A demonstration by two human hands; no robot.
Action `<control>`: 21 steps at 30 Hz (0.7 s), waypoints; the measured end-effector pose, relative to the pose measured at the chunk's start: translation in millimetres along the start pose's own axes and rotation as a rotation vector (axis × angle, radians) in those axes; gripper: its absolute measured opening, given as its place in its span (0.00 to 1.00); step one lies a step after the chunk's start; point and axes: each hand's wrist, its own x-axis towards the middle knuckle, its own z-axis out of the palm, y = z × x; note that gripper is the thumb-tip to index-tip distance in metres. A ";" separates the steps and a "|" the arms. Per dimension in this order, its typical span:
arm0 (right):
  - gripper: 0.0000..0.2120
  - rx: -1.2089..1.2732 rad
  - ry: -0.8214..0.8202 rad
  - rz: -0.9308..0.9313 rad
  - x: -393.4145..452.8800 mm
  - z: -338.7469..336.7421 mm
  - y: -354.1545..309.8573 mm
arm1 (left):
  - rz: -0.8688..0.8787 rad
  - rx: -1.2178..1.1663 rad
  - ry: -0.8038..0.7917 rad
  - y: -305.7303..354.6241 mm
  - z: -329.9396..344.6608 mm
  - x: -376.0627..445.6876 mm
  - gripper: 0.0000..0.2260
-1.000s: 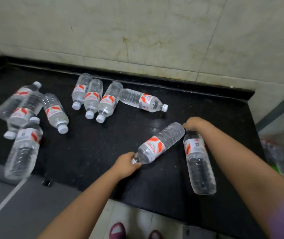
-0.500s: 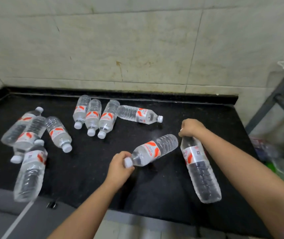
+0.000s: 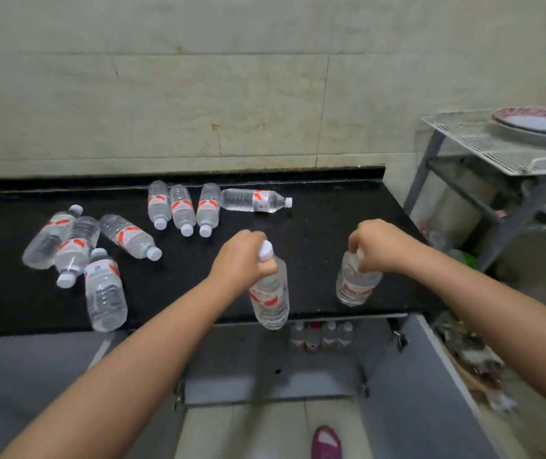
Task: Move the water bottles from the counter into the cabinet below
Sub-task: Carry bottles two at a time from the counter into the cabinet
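Observation:
My left hand point(image 3: 243, 260) grips a clear water bottle point(image 3: 271, 298) by its neck, hanging upright over the front edge of the black counter point(image 3: 314, 226). My right hand point(image 3: 377, 245) holds a second water bottle point(image 3: 356, 284) by its cap, upright above the counter's right front. Several more bottles lie flat on the counter: a cluster at the left point(image 3: 79, 250) and a row at the back point(image 3: 182, 208). Below, the cabinet point(image 3: 265, 366) stands open with a few bottles point(image 3: 324, 336) upright inside.
The open cabinet door point(image 3: 424, 376) swings out at the right. A metal rack point(image 3: 503, 154) with a plate point(image 3: 536, 122) stands right of the counter, with clutter on the floor beneath. A tiled wall backs the counter. A pink shoe point(image 3: 326, 442) shows at the bottom.
Both hands have lifted their bottles off the counter, from lying flat to hanging upright, and drawn them toward the front edge. The view has pulled back, showing the open cabinet.

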 end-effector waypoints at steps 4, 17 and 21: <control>0.16 0.104 -0.005 -0.070 -46.0 11.3 -38.5 | 0.029 0.091 -0.110 -4.2 -13.0 -65.1 0.13; 0.17 0.271 -0.306 -0.264 -58.7 155.5 -121.6 | -0.242 0.097 -0.475 -77.0 80.0 -143.3 0.15; 0.17 0.225 -0.356 -0.299 -24.9 225.4 -122.3 | -0.346 0.148 -0.597 -100.5 142.9 -132.7 0.14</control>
